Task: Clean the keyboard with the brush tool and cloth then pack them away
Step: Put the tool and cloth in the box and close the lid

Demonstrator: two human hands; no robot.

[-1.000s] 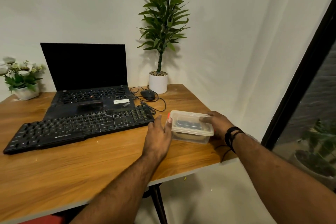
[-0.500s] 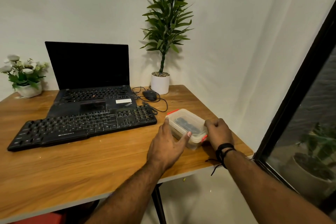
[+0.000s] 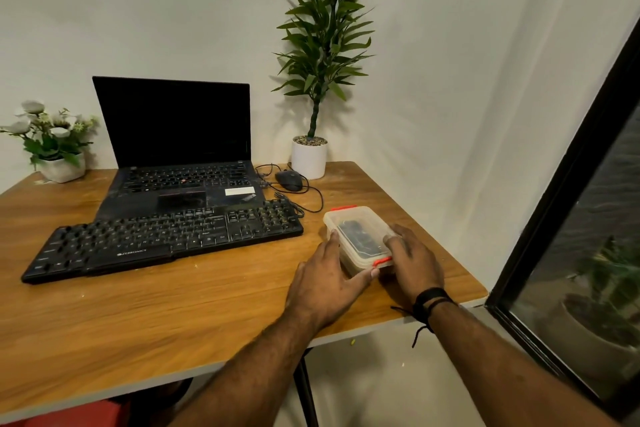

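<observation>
Both hands on box, near right table corner.

Left hand (image 3: 325, 282) lies against the box (image 3: 349, 222) from its left side, fingers straight along the wall, thumb tip touching the near orange clip (image 3: 382, 261). Right hand (image 3: 414, 262) cups the box's right near corner, fingers curled over the lid edge. Box is clear plastic, rectangular, lid on, a second orange clip at the far end; something dark shows through the lid, too blurred to identify. It rests on the table (image 3: 173, 315) between the hands. Left of the left hand, a black keyboard (image 3: 162, 239), close to the box but not touching. Beyond the keyboard, an open laptop (image 3: 176, 149). Beyond the box, a mouse (image 3: 289, 180) and a potted plant (image 3: 310, 156).
</observation>
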